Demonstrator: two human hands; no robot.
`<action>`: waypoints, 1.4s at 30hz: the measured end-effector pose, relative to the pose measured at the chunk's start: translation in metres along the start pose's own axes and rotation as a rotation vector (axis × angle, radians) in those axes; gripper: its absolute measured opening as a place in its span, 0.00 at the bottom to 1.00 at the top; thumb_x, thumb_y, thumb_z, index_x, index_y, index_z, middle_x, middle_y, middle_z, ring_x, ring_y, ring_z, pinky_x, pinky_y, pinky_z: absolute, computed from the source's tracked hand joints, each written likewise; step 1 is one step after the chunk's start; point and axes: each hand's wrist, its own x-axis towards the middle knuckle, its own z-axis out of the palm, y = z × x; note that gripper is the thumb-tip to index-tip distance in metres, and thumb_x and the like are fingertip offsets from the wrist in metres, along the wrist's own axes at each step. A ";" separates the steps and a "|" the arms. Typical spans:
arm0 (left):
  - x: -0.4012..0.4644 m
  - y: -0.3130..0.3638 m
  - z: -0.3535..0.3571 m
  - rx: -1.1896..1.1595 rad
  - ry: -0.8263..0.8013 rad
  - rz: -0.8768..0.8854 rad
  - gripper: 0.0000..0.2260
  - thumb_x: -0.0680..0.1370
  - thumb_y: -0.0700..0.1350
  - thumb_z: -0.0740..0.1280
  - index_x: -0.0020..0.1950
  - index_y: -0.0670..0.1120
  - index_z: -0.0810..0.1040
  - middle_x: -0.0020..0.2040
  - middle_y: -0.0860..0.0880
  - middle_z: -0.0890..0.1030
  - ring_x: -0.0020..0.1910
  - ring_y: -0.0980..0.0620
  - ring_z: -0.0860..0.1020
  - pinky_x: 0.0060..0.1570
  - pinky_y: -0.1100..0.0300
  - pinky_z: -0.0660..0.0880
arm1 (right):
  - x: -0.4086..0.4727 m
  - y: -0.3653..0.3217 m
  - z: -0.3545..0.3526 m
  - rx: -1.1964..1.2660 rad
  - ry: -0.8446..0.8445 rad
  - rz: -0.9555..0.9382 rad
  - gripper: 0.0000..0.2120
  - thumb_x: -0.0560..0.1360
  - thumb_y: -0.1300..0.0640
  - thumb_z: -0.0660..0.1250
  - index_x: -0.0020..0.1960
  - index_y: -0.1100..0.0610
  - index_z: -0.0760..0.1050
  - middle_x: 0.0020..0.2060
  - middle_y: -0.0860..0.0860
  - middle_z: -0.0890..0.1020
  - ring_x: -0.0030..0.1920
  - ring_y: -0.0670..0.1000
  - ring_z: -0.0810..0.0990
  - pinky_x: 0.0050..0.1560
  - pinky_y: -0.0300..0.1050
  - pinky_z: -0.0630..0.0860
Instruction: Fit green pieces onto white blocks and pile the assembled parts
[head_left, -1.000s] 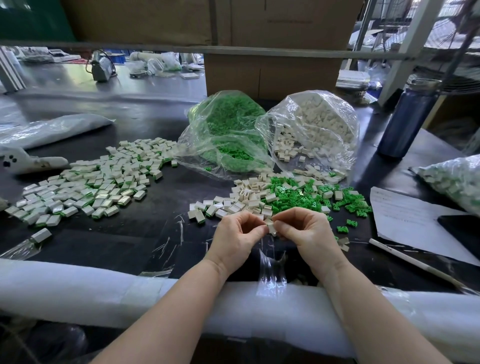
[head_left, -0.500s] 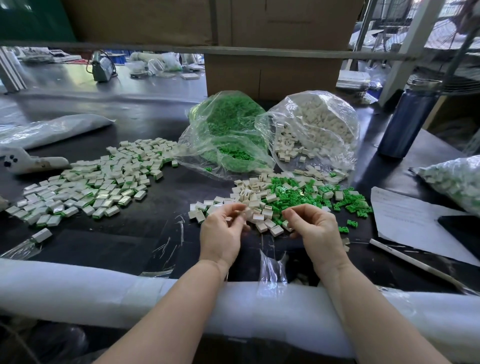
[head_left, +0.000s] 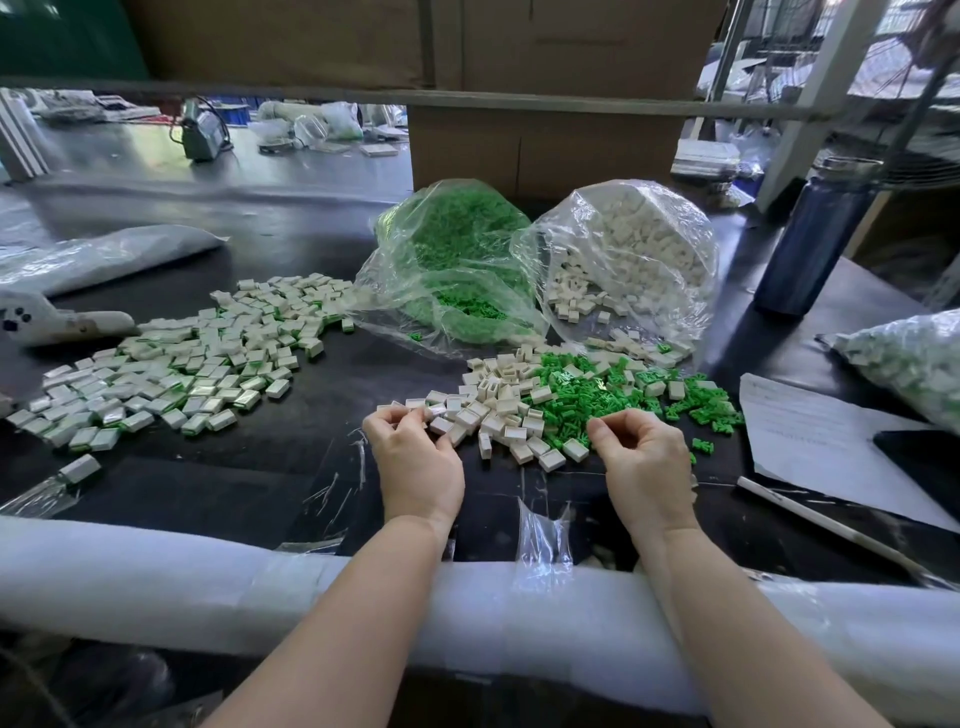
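Loose white blocks (head_left: 498, 410) and green pieces (head_left: 597, 397) lie heaped together at the table's middle. My left hand (head_left: 415, 462) is at the near left edge of the heap and pinches a white block (head_left: 439, 423) between thumb and fingertips. My right hand (head_left: 644, 462) hovers at the near edge of the green pieces with its fingers curled toward the thumb; whether a piece sits between them is hidden. A wide pile of assembled parts (head_left: 171, 374) spreads across the left side.
An open bag of green pieces (head_left: 457, 260) and an open bag of white blocks (head_left: 634, 249) stand behind the heap. A dark bottle (head_left: 810, 239), a sheet of paper (head_left: 821, 447) and another bag (head_left: 914, 364) are at the right. White foam padding (head_left: 156, 577) lines the near edge.
My hands were pressed together over one part, then drew apart. The left went forward-left to the white blocks, and the right went rightward to the green pieces.
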 end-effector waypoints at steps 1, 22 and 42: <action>0.000 0.000 0.000 0.024 -0.011 -0.007 0.15 0.76 0.36 0.66 0.62 0.34 0.72 0.63 0.41 0.63 0.60 0.48 0.68 0.52 0.81 0.51 | 0.000 0.001 0.000 -0.022 0.003 -0.002 0.09 0.74 0.59 0.69 0.35 0.53 0.76 0.30 0.45 0.77 0.34 0.45 0.75 0.36 0.36 0.69; -0.011 0.004 0.005 0.187 -0.302 0.332 0.16 0.76 0.40 0.66 0.63 0.47 0.75 0.57 0.51 0.75 0.54 0.52 0.74 0.57 0.64 0.69 | 0.002 0.002 -0.007 -0.503 0.052 0.282 0.16 0.75 0.57 0.64 0.62 0.52 0.72 0.62 0.56 0.70 0.65 0.57 0.63 0.62 0.51 0.63; -0.015 0.007 0.007 0.157 -0.430 0.411 0.07 0.72 0.45 0.72 0.46 0.47 0.77 0.46 0.54 0.74 0.47 0.54 0.74 0.53 0.63 0.72 | 0.001 0.002 -0.004 -0.297 -0.011 0.100 0.10 0.74 0.67 0.63 0.45 0.55 0.79 0.47 0.53 0.81 0.49 0.54 0.77 0.46 0.40 0.68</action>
